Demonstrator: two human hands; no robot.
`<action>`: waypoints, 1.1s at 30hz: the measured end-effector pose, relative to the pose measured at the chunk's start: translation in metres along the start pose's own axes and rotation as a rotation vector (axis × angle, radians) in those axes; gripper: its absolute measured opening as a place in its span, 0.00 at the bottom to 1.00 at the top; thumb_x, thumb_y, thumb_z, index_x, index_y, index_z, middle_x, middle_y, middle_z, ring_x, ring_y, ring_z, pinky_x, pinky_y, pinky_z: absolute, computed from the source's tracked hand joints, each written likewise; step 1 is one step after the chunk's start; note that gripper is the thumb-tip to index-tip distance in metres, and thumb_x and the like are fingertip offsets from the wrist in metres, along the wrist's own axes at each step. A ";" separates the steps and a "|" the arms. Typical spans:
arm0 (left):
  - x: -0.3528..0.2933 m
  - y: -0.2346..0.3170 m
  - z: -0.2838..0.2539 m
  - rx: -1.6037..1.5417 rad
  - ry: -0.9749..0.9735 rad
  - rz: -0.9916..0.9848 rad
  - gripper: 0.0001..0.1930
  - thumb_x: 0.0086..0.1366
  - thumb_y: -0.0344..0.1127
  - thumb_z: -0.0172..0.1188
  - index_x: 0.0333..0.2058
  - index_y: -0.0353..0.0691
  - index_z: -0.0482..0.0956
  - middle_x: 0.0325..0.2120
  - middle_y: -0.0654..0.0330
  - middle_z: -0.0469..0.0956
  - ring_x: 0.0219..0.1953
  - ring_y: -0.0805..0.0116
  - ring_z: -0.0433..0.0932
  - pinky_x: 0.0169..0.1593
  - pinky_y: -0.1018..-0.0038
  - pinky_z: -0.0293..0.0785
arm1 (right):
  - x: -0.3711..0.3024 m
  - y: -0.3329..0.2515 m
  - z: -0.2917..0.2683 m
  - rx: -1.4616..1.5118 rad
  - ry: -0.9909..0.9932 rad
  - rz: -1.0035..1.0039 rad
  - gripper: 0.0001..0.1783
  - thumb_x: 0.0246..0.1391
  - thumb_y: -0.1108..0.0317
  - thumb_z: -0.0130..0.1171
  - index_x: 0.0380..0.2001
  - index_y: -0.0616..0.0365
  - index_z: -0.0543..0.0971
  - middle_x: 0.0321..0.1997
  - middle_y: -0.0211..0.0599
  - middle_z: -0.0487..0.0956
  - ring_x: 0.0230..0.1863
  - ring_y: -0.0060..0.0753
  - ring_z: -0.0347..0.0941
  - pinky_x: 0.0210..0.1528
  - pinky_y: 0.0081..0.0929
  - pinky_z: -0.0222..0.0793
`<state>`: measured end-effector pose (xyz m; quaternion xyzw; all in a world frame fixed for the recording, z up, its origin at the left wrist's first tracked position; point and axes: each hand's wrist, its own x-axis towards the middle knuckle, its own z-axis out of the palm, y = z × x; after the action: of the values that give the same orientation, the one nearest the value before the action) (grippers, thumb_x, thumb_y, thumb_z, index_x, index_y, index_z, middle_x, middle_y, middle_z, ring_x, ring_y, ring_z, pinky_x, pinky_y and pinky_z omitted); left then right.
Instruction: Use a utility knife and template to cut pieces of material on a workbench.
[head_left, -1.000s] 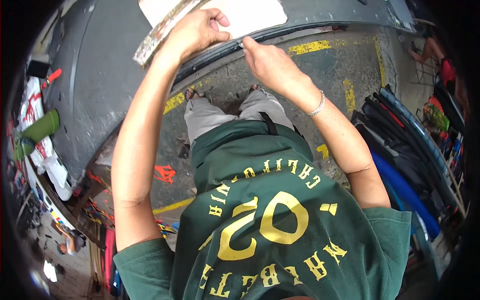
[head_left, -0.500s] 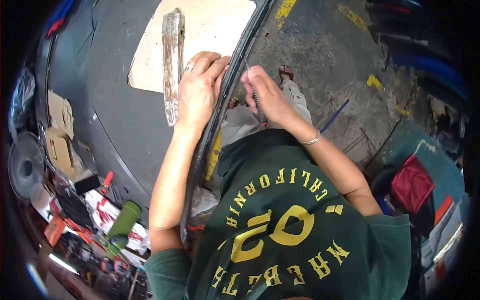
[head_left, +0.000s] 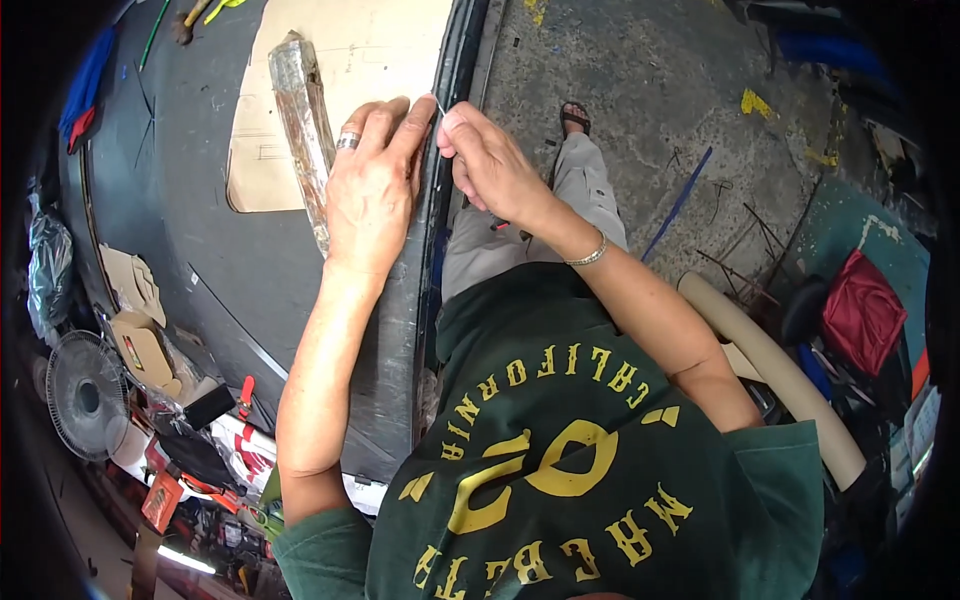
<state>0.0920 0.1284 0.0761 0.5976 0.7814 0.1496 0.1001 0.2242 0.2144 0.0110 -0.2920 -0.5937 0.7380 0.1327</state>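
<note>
My left hand (head_left: 375,190) lies flat with fingers stretched over the right edge of a pale brown board (head_left: 370,50), on a dark table (head_left: 190,200). Against its thumb side rests a long bar wrapped in clear and brown tape (head_left: 303,120), which lies across the board. At the table's edge my right hand (head_left: 490,165) is closed round a slim pointed tool (head_left: 440,104). The tool's thin metal tip reaches the left fingertips; the fist hides most of its handle. Whether the tip touches the board, I cannot tell.
A hammer (head_left: 186,24) lies at the table's far end. To the left are a grey fan (head_left: 62,400), a cardboard box (head_left: 140,345) and a red-handled tool (head_left: 247,392). At right stand a cardboard tube (head_left: 775,385) and a dark red cloth item (head_left: 862,315). A blue strip (head_left: 680,205) lies on the floor.
My right hand has moved left and up, bringing the tool's tip to the left fingertips. The left hand stays flat by the taped bar. The whole view has shifted.
</note>
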 end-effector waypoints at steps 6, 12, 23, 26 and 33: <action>0.001 0.003 -0.001 0.013 -0.001 -0.004 0.20 0.65 0.30 0.60 0.57 0.44 0.77 0.50 0.57 0.77 0.53 0.54 0.75 0.54 0.62 0.75 | 0.002 0.002 0.003 -0.026 0.040 -0.080 0.23 0.74 0.52 0.37 0.36 0.61 0.69 0.29 0.34 0.69 0.14 0.20 0.63 0.12 0.22 0.57; 0.002 0.003 -0.002 0.030 0.009 0.019 0.20 0.66 0.30 0.60 0.57 0.45 0.77 0.50 0.57 0.77 0.53 0.54 0.75 0.55 0.61 0.75 | 0.002 -0.002 0.002 0.060 0.037 0.086 0.24 0.73 0.49 0.37 0.35 0.61 0.68 0.27 0.34 0.68 0.14 0.19 0.63 0.12 0.22 0.56; 0.004 0.006 -0.007 0.031 -0.047 -0.001 0.19 0.66 0.31 0.60 0.56 0.44 0.78 0.49 0.56 0.77 0.54 0.52 0.75 0.56 0.61 0.74 | 0.002 -0.005 0.004 0.025 0.061 0.064 0.25 0.74 0.49 0.35 0.32 0.59 0.68 0.14 0.28 0.64 0.10 0.20 0.60 0.12 0.23 0.56; 0.004 0.007 -0.009 0.037 -0.062 -0.003 0.20 0.66 0.30 0.60 0.56 0.44 0.78 0.49 0.56 0.77 0.54 0.52 0.74 0.56 0.61 0.74 | 0.003 -0.004 0.006 0.031 0.073 0.089 0.25 0.74 0.49 0.35 0.32 0.59 0.68 0.15 0.28 0.64 0.11 0.20 0.60 0.12 0.22 0.57; 0.004 0.006 -0.010 0.025 -0.088 -0.026 0.20 0.66 0.30 0.60 0.57 0.44 0.77 0.50 0.56 0.77 0.56 0.52 0.73 0.57 0.61 0.74 | 0.002 -0.013 0.006 -0.036 0.086 0.187 0.23 0.73 0.54 0.38 0.35 0.65 0.71 0.31 0.58 0.74 0.38 0.65 0.72 0.44 0.50 0.67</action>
<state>0.0933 0.1325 0.0878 0.5947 0.7856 0.1120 0.1289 0.2166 0.2141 0.0237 -0.3799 -0.5707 0.7232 0.0831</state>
